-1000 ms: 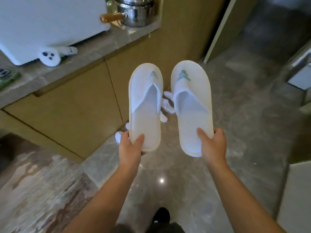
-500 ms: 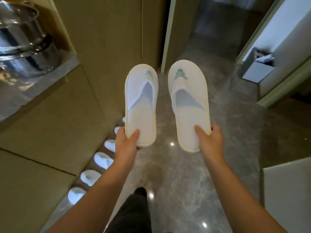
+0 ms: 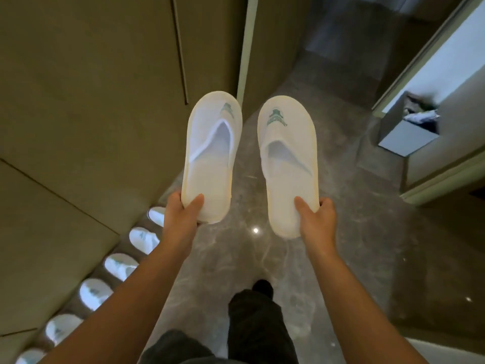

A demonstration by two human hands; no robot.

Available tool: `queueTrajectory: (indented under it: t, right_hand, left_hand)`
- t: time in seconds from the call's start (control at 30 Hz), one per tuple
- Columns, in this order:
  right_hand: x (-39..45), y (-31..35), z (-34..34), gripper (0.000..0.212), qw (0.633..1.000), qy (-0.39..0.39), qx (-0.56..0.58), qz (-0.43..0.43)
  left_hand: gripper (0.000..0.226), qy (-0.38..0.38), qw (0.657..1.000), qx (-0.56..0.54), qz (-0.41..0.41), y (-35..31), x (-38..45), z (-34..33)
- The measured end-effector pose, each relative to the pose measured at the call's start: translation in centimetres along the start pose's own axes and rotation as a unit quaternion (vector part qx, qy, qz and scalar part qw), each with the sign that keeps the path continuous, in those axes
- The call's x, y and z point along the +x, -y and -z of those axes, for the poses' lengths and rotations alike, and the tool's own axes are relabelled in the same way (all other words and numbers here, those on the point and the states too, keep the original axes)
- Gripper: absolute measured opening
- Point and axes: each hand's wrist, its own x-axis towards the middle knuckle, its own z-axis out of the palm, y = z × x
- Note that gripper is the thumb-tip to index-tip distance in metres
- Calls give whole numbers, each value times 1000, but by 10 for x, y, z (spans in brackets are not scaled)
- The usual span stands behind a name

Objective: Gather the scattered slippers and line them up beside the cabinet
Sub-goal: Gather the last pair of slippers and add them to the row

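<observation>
I hold two white slippers with a green logo on the toe, soles down, out in front of me above the floor. My left hand (image 3: 183, 211) grips the heel of the left slipper (image 3: 212, 153). My right hand (image 3: 316, 219) grips the heel of the right slipper (image 3: 287, 164). Along the foot of the tan cabinet (image 3: 78, 127) on my left, several white slippers (image 3: 120, 266) lie in a row on the floor, toes toward the cabinet. My left forearm hides part of that row.
The floor is glossy grey marble (image 3: 341, 271). A grey bin (image 3: 409, 132) with white paper stands at the right by a doorway. A pale door edge (image 3: 244, 48) rises ahead. My dark trouser leg and shoe (image 3: 259, 311) are below.
The view has swung right along the cabinet: the counter with the pot has left the frame and the row of slippers on the floor shows more fully. Both hands still hold the slippers.
</observation>
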Motion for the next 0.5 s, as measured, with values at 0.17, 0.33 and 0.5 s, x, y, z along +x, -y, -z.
queueTrajectory:
  t: [0.17,0.33,0.5]
  right_hand:
    - [123,14,-23,24,994,88,-70,16]
    - [219,14,-83,33,979,145,-135,55]
    - [291,-4,-166,34,962,198,-177,59]
  left_hand:
    - [31,-75,996,-31,34,6,57,-73]
    - [26,-148,982,-82,82,13,114,-103]
    - [21,-224,962,-106,114,39,189,-111]
